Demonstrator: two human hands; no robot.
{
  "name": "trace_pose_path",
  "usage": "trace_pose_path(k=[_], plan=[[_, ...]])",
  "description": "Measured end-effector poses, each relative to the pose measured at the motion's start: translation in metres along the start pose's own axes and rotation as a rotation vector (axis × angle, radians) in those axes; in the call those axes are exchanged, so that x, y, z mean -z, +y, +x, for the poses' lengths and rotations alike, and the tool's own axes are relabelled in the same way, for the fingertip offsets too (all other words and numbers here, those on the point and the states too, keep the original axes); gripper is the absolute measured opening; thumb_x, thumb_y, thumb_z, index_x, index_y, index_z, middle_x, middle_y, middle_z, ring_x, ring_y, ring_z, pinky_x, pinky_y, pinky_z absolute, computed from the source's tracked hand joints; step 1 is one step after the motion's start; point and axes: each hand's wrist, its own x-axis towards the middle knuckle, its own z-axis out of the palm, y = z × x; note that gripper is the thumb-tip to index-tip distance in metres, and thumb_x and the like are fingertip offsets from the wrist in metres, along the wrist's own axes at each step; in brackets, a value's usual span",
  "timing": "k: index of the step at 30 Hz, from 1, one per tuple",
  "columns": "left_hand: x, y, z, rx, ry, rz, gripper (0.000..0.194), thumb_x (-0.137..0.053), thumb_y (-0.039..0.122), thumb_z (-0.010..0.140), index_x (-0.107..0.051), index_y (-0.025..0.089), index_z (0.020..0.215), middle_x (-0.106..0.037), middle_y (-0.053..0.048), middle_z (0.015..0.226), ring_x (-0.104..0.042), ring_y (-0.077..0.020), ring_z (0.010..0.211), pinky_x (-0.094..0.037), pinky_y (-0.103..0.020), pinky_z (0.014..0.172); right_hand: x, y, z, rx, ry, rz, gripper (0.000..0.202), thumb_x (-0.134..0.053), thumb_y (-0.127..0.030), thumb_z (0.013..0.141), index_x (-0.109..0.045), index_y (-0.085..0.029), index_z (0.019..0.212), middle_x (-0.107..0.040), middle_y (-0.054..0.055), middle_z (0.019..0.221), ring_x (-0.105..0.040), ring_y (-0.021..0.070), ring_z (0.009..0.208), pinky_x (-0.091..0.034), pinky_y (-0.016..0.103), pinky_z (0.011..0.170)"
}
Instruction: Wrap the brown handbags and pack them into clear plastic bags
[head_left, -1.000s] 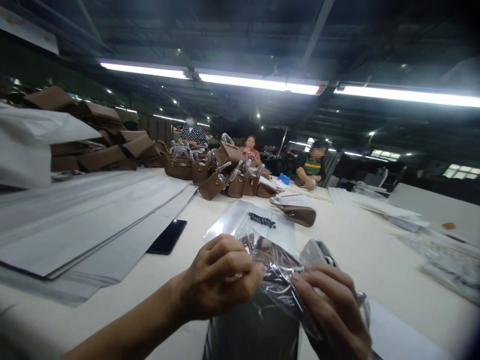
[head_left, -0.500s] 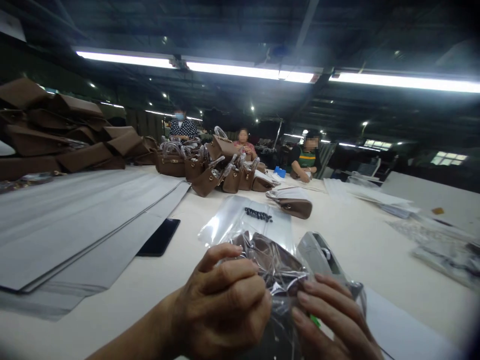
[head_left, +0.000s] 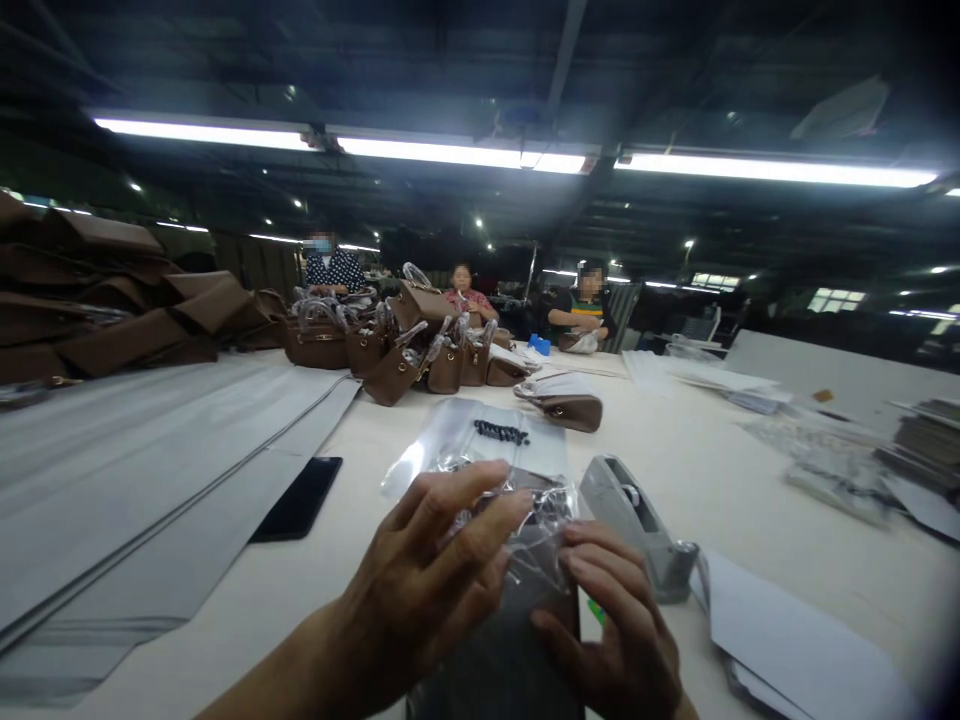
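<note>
A dark brown bag (head_left: pixel 517 640) lies in front of me, its far end covered by crinkled clear plastic wrap (head_left: pixel 551 510). My left hand (head_left: pixel 442 570) is over the left side of the wrap, fingers apart and partly bent. At the right edge of the bag, my right hand (head_left: pixel 619 610) rests with spread fingers, its fingertips touching the plastic. Just beyond both hands is a flat clear plastic bag (head_left: pixel 442 430) with small black pieces (head_left: pixel 501 432) on it. A grey tape dispenser (head_left: pixel 637 520) stands beside my right hand.
White sheets (head_left: pixel 180 460) and a black phone (head_left: pixel 298 500) lie left. Brown handbags (head_left: pixel 319 343) are heaped further back, with one bag (head_left: pixel 574 410) nearer. White papers (head_left: pixel 795 630) lie right. Three people (head_left: pixel 589 310) are across the table (head_left: pixel 690 450).
My left hand has opened from a closed grip. The bag's far end, earlier showing brown folds under the plastic, now lies flatter. The view has shifted right, and a far person's hands have moved.
</note>
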Motion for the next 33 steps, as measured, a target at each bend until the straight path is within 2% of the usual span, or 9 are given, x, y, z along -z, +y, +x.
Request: trace_pose_path(k=[4, 8, 14, 19, 22, 24, 26, 29, 33], plan=[[0.000, -0.007, 0.013, -0.021, -0.128, 0.001, 0.030, -0.057, 0.011, 0.079, -0.057, 0.018, 0.109, -0.058, -0.006, 0.114, -0.049, -0.0209, 0.104, -0.040, -0.037, 0.090, -0.001, -0.005, 0.004, -0.006, 0.021, -0.002, 0.055, -0.065, -0.008, 0.068, -0.044, -0.011, 0.119, -0.055, 0.010, 0.101, -0.053, 0.0262, 0.099, -0.051, 0.049, 0.078], [-0.005, -0.017, 0.008, -0.169, -0.086, -0.080, 0.020, -0.055, 0.009, 0.081, -0.062, 0.016, 0.098, -0.065, -0.004, 0.101, -0.052, -0.0189, 0.100, -0.040, -0.037, 0.092, -0.002, -0.010, 0.008, -0.051, 0.089, -0.111, 0.055, -0.064, -0.006, 0.067, -0.047, -0.011, 0.118, -0.048, 0.014, 0.114, -0.050, 0.0279, 0.105, -0.050, 0.049, 0.081], [-0.004, -0.015, -0.003, -0.239, -0.032, -0.028, 0.019, -0.056, 0.008, 0.079, -0.064, 0.014, 0.095, -0.066, -0.003, 0.094, -0.051, -0.0156, 0.091, -0.040, -0.034, 0.092, -0.003, -0.011, 0.009, 0.063, -0.079, -0.122, 0.034, -0.061, -0.005, 0.068, -0.061, -0.012, 0.101, -0.062, 0.008, 0.097, -0.054, 0.0262, 0.103, -0.041, 0.052, 0.093], [-0.006, -0.006, -0.008, -0.181, -0.093, -0.011, 0.023, -0.059, 0.010, 0.076, -0.064, 0.016, 0.097, -0.064, -0.003, 0.100, -0.051, -0.0183, 0.099, -0.030, -0.043, 0.103, 0.018, -0.013, -0.008, -0.014, -0.189, -0.047, 0.033, -0.050, -0.020, 0.078, -0.056, -0.013, 0.110, -0.057, 0.012, 0.112, -0.049, 0.0286, 0.110, -0.039, 0.053, 0.093], [-0.011, -0.005, -0.014, -0.162, -0.049, -0.010, 0.021, -0.059, 0.013, 0.077, -0.064, 0.016, 0.097, -0.064, -0.002, 0.099, -0.051, -0.0181, 0.100, -0.030, -0.043, 0.103, 0.056, 0.011, -0.031, -0.384, -0.069, -0.144, 0.029, -0.049, -0.017, 0.080, -0.056, -0.020, 0.109, -0.059, 0.007, 0.107, -0.055, 0.0206, 0.100, -0.046, 0.039, 0.086], [-0.015, -0.005, -0.016, -0.167, -0.020, -0.007, 0.021, -0.060, 0.013, 0.076, -0.064, 0.016, 0.096, -0.064, -0.001, 0.098, -0.051, -0.0178, 0.100, -0.030, -0.043, 0.103, 0.088, 0.045, -0.048, -0.855, 0.022, -0.312, 0.026, -0.051, -0.026, 0.083, -0.056, -0.021, 0.107, -0.060, 0.005, 0.105, -0.058, 0.0162, 0.087, -0.048, 0.031, 0.077], [-0.018, -0.006, -0.017, -0.171, -0.004, -0.014, 0.021, -0.060, 0.013, 0.076, -0.064, 0.016, 0.097, -0.065, -0.001, 0.098, -0.052, -0.0178, 0.099, -0.030, -0.043, 0.104, 0.116, 0.086, -0.061, -1.272, -0.062, -0.344, 0.034, -0.048, -0.036, 0.084, -0.052, -0.019, 0.113, -0.061, 0.005, 0.099, -0.058, 0.0137, 0.070, -0.047, 0.027, 0.060], [-0.019, -0.007, -0.015, -0.179, -0.017, -0.013, 0.022, -0.059, 0.013, 0.076, -0.064, 0.016, 0.097, -0.065, -0.002, 0.098, -0.052, -0.0177, 0.100, -0.028, -0.043, 0.106, 0.137, 0.142, -0.074, -1.510, -0.247, -0.276, 0.030, -0.051, -0.030, 0.083, -0.055, -0.012, 0.106, -0.060, 0.002, 0.075, -0.050, 0.0084, 0.049, -0.038, 0.021, 0.042], [-0.020, -0.009, -0.014, -0.240, -0.022, 0.027, 0.025, -0.062, 0.011, 0.073, -0.065, 0.015, 0.097, -0.064, -0.002, 0.098, -0.051, -0.0179, 0.100, -0.024, -0.041, 0.108, 0.129, 0.181, -0.080, -1.742, -0.481, -0.185, 0.019, -0.051, -0.028, 0.086, -0.055, -0.012, 0.095, -0.055, -0.002, 0.072, -0.045, 0.0039, 0.048, -0.037, 0.016, 0.042]])
